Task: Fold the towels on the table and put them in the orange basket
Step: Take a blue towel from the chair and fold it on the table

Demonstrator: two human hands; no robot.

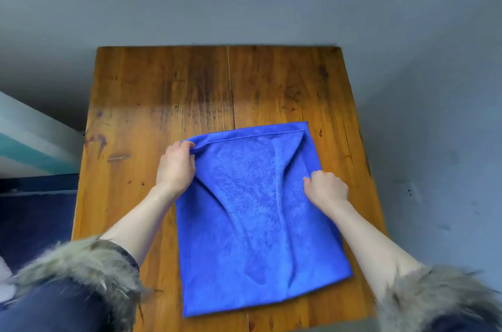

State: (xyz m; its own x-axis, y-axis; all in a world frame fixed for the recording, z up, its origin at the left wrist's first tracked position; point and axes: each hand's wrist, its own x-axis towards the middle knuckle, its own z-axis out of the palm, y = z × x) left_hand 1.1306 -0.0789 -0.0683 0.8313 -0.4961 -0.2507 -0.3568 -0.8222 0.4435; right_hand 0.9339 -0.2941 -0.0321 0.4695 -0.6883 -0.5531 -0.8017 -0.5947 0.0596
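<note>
a rectangular blue terry-cloth towel (260, 223) lies on the near half of a worn brown wooden plank table (168, 92), its long axis running from 6 o'clock toward 12 o'clock, its near edge close to the table's near edge. the left hand (176, 166), at about 10 o'clock on the cloth, pinches the far-left corner by the hemmed edge and lifts it slightly; the right hand (327, 187), at about 3 o'clock, has its fingers curled round the right border partway along. creases fan from both grips toward the 6 o'clock edge, which suggests the cloth is being drawn taut. the grips on the two sides are probably chosen so the far portion can be carried over the near portion in one even fold; the near edge rests flat, likely serving as an anchor. fur-trimmed dark jacket cuffs (89, 263) sit pushed up the forearms, at 7 and 5 o'clock. a grey floor (271, 0) surrounds the table. the orange basket is not in view, so folding appears to be the step in hand.
</note>
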